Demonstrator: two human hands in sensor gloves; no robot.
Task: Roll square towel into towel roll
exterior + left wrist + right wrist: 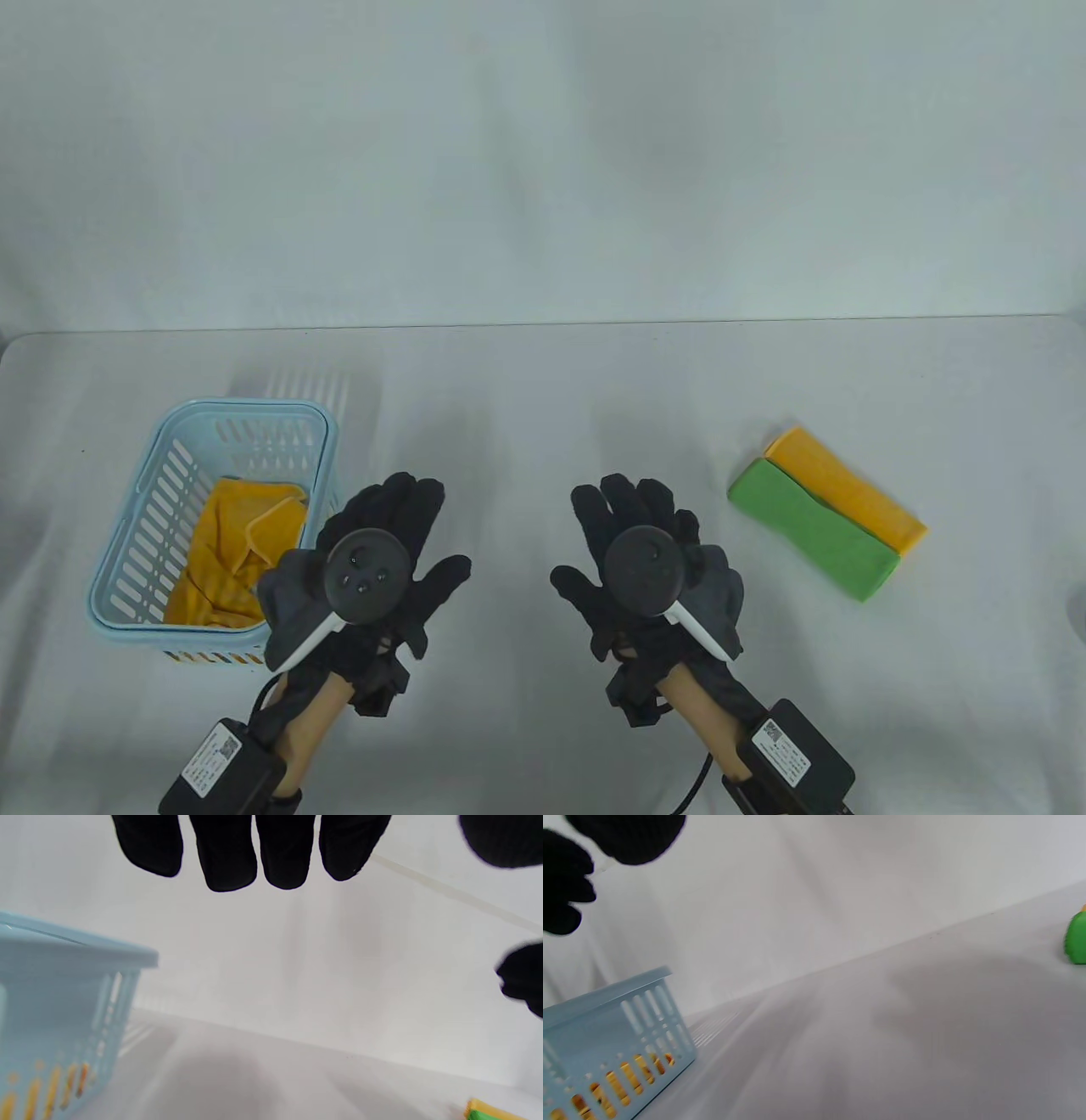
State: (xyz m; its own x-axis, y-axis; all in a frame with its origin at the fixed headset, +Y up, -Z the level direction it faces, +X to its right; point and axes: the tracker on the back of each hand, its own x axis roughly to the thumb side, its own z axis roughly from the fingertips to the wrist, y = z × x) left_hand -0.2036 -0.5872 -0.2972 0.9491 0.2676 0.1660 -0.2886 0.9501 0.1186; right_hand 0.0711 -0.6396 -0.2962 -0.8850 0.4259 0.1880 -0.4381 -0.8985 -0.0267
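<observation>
A crumpled yellow towel [225,552] lies inside the light blue basket [246,412] at the left of the table. My left hand [424,535] hovers just right of the basket, fingers spread and holding nothing. My right hand [598,539] is level with it a little to the right, also spread and empty. In the left wrist view the straight fingertips [254,853] hang over bare table beside the basket [63,984]. The right wrist view shows yellow cloth through the slots of the basket [606,1018].
A green towel roll [810,531] and a yellow towel roll [848,488] lie side by side at the right, slanting toward the front right. The green roll [1075,938] shows at the right wrist view's edge. A white backdrop rises behind the table.
</observation>
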